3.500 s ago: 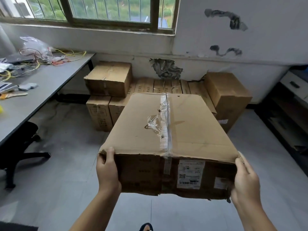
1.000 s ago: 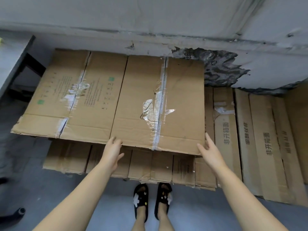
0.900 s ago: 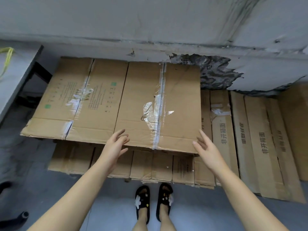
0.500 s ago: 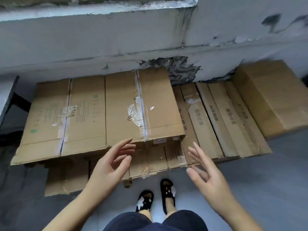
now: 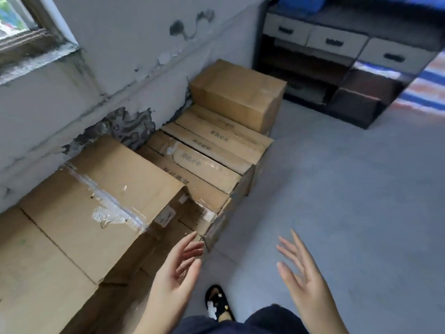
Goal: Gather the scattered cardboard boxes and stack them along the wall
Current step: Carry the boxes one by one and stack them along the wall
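The taped cardboard box (image 5: pixel 106 189) lies on top of the stack against the wall, beside another top box (image 5: pixel 36 273) to its left. Several narrow boxes with printed text (image 5: pixel 204 155) stand side by side lower down to the right, and a larger plain box (image 5: pixel 238 92) sits at the far end of the row. My left hand (image 5: pixel 178 268) hovers in front of the stack, fingers spread, touching nothing. My right hand (image 5: pixel 301 271) is raised over the bare floor, also empty with fingers straight.
The cracked grey wall (image 5: pixel 115 68) with a window corner (image 5: pixel 21 27) runs behind the boxes. A dark shelf unit with drawers (image 5: pixel 337 51) stands at the back right. Grey floor (image 5: pixel 349 201) stretches to the right. My slippered foot (image 5: pixel 219 304) is below.
Both hands let go of the taped box, now resting on the stack, and drew back. The view has swung right, showing the shelf unit and floor.
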The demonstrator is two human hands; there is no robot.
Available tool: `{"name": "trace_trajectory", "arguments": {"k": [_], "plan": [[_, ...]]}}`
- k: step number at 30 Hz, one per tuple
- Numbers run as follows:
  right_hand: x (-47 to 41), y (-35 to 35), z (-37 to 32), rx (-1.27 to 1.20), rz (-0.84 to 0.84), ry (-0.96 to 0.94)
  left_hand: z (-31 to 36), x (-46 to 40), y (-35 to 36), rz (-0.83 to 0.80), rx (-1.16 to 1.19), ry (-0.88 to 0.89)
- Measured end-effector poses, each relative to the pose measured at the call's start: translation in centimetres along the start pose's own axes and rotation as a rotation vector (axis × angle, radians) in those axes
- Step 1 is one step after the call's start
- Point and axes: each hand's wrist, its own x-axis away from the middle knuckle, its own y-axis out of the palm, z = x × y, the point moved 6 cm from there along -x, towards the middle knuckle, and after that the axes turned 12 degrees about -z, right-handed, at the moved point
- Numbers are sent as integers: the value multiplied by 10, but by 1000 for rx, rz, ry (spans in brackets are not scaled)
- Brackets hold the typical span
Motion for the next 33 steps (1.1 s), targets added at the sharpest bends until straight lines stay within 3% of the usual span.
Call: {"name": "trace_trajectory", "arguments": {"k": [9,20,25,33], "plan": [[176,-110,35,-79,604,-10,40,8,157,-532,-8,152],[462,-200,94,-143,1251,104,64,160,409,-1107,-79,275],[540,-215,115,-155,1452,169,72,221,496,-1306,-110,303],[609,-276,146,-240,1648,202,74,264,629,-1484,-215,325]]}}
